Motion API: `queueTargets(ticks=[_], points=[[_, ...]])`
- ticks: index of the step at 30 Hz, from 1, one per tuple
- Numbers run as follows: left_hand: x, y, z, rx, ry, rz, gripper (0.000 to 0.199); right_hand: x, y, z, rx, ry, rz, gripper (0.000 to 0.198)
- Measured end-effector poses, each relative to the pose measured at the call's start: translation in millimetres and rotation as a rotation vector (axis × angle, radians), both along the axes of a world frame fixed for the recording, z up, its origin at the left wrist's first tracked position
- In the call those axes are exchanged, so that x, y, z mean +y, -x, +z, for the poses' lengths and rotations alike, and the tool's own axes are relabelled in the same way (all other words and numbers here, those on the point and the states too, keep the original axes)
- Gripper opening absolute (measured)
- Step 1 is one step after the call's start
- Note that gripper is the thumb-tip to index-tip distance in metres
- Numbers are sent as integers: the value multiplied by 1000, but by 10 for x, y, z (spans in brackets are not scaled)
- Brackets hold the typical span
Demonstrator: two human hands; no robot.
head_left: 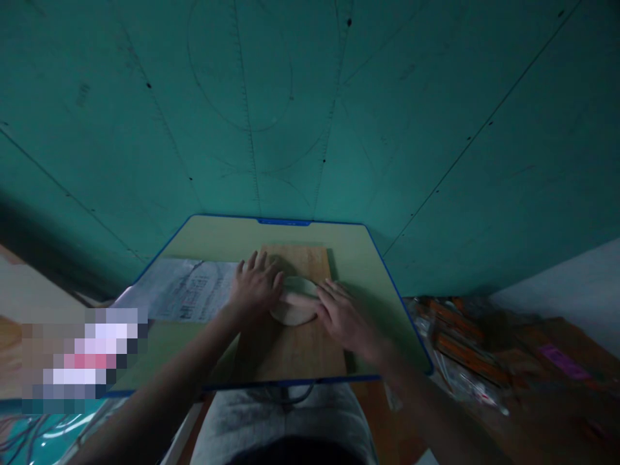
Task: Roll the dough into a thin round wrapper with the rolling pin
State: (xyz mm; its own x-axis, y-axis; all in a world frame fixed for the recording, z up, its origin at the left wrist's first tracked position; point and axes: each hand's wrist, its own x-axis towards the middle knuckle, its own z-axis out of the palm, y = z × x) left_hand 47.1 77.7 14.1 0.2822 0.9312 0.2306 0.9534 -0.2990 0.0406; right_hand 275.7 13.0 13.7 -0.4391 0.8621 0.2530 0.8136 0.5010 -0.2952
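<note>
On a wooden board (290,358) lies a round, flat sheet of pale dough (293,316). A light rolling pin (299,299) crosses the dough from side to side. My left hand (256,284) is over the pin's left end, its fingers reaching forward and somewhat apart. My right hand (341,316) bears on the right end, with its fingers angled inward across it. Both ends of the pin are hidden beneath my hands. Dough shows both in front of the pin and behind it.
The board rests on a pale, blue-edged table (382,310) against a green wall (300,116). A printed sheet or bag (188,289) lies left of the board. Boxes and plastic-wrapped items (465,342) crowd the floor at right. A blurred-out patch (87,358) covers something at left.
</note>
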Motion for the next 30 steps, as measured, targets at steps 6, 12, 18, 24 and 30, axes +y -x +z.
queueTargets(ticks=[6, 12, 18, 24, 30], points=[[163, -133, 89, -7, -17, 20, 42, 165, -23, -83, 30, 35, -75, 48], [-84, 207, -123, -68, -26, -152, 44, -450, 192, 63, 98, 44, 122, 54], [256, -229, 38, -73, 1, -80, 40, -149, -1, -140, 136, -32, -4, 49], [416, -352, 58, -73, 13, -93, 42, -233, 105, -93, 130, 23, -10, 52], [183, 161, -141, 1, 15, -268, 34, -593, 509, 175, 110, 13, 190, 54]])
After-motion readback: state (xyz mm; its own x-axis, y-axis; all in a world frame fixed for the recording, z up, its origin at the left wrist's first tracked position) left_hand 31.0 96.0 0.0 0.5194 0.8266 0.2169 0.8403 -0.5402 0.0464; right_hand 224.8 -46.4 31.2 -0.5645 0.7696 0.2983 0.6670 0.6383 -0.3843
